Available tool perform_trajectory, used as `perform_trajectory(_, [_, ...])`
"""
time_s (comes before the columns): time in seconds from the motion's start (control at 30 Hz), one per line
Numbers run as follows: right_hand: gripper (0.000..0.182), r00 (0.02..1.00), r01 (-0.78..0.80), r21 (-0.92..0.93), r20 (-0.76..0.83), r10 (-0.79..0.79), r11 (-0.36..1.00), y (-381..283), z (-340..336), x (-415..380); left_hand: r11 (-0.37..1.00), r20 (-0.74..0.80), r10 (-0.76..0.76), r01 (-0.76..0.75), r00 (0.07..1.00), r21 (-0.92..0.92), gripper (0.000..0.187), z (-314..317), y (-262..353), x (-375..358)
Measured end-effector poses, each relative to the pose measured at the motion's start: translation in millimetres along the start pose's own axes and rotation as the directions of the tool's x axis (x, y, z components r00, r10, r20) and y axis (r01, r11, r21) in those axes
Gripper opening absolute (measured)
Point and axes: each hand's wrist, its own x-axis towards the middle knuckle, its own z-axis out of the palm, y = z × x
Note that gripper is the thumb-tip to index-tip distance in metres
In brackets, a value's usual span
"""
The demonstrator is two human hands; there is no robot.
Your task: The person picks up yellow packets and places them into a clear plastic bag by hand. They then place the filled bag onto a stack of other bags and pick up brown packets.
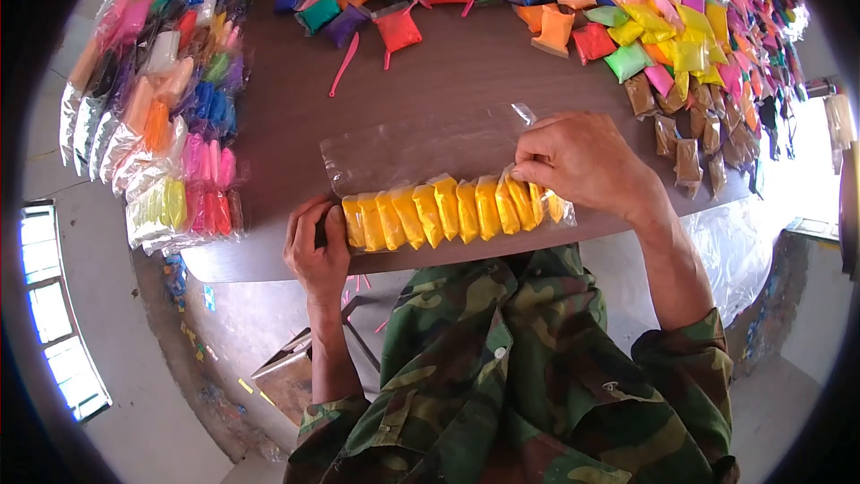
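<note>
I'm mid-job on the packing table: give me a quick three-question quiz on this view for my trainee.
1. True or false: the yellow packets stand in a row inside the clear plastic bag.
2. Which hand pinches the packets at the bag's open end? A) left hand B) right hand
3. Fill in: loose packets of many colours lie heaped at the far side of the brown ____.

Key:
1. True.
2. B: the right hand pinches there, while the left hand presses against the other end of the row.
3. table.
</note>
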Motion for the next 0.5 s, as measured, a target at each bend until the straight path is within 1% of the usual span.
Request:
perform_trajectory(0.13, [0.023, 0.999, -0.005, -0.015, 0.033, 0.005, 1.000, 0.1, -1.1, -1.4, 1.000, 0.015, 0.010, -0.011, 1.000, 0.013, 0.011, -1.3, 1.8, 0.1])
perform_trajectory(0.23, [0.025, 0.995, -0.011, 0.186, -0.091, 0.028, 0.982, -2.2, -5.3, -10.3, 1.000, -0.005, 0.012, -0.012, 1.000, -0.002, 0.011, 0.3, -1.4, -0.6])
perform_trajectory(0.3, [0.028, 0.958, 0.000, 0.334, -0.272, 0.096, 0.943, -1.9, -2.9, -20.9, 1.000, -0.012, 0.013, -0.013, 1.000, -0.007, 0.011, 0.6, -1.6, 0.7])
perform_trajectory(0.33, [0.030, 0.923, 0.018, 0.404, -0.357, 0.140, 0.915, -0.9, -1.1, -27.4, 1.000, -0.010, 0.016, -0.016, 1.000, -0.004, 0.011, 0.1, -0.7, 1.6])
perform_trajectory(0.37, [0.036, 0.906, -0.020, 0.412, -0.378, 0.190, 0.911, 1.7, 0.4, -35.4, 1.000, -0.007, 0.020, -0.020, 1.000, 0.001, 0.011, -1.3, 0.1, 2.1])
perform_trajectory(0.43, [0.047, 0.860, -0.096, 0.434, -0.417, 0.295, 0.896, 9.7, 5.8, -56.4, 0.991, -0.010, -0.119, 0.118, 0.993, -0.069, 0.013, -4.5, -6.8, -4.1])
perform_trajectory(0.47, [0.055, 0.844, -0.090, 0.340, -0.474, 0.253, 0.936, 15.6, 15.6, -68.3, 0.977, -0.006, -0.185, 0.183, 0.983, -0.105, 0.013, -6.9, -9.5, -5.7])
perform_trajectory(0.5, [0.063, 0.824, -0.090, 0.241, -0.527, 0.208, 0.966, 22.6, 30.8, -80.5, 0.987, -0.044, -0.136, 0.132, 0.990, -0.086, 0.014, -12.0, -9.0, -4.3])
